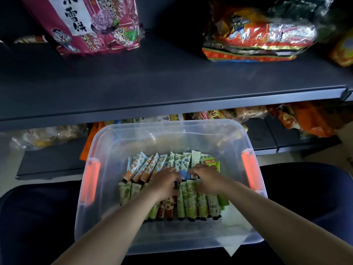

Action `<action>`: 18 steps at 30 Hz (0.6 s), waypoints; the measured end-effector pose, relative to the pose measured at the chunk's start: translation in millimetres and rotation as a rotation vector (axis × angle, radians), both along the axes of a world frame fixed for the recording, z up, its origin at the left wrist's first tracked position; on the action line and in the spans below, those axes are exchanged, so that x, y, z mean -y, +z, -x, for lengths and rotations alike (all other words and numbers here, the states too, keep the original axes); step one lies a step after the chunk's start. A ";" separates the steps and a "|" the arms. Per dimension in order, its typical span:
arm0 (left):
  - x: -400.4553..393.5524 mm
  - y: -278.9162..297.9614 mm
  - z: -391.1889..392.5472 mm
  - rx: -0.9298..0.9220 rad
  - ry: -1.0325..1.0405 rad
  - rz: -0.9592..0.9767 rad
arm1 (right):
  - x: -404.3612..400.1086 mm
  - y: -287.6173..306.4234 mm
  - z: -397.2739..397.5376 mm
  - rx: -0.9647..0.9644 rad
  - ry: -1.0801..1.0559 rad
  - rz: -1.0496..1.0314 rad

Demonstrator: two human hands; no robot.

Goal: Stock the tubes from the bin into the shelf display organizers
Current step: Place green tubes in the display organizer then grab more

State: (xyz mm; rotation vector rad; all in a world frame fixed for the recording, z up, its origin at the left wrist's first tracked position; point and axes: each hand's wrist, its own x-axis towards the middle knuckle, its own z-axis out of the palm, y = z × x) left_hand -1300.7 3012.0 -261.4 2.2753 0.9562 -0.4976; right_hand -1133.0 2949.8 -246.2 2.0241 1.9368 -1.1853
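Reaching both hands into the clear plastic bin [168, 142], left hand [165, 183] and right hand [207, 178] curling fingers onto patterned squeeze tubes [188, 199] directly beneath, long axes running six-to-twelve o'clock, grip unclear, dark shelf [152, 87] lying at twelve.

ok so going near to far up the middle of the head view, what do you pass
near rim of the clear bin → near row of green tubes → left hand and right hand side by side → far row of orange and blue tubes → dark shelf → pink snack bag
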 end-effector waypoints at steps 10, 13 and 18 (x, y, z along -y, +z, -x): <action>-5.4 -12.6 4.2 0.135 0.030 0.036 | -4.8 -7.9 1.8 -0.009 0.008 0.018; -5.5 -13.8 6.3 0.159 0.052 0.057 | -5.5 -7.2 1.9 -0.032 -0.027 0.012; -5.3 -13.4 8.2 0.155 0.065 0.079 | -5.2 -4.3 0.6 -0.098 -0.084 0.039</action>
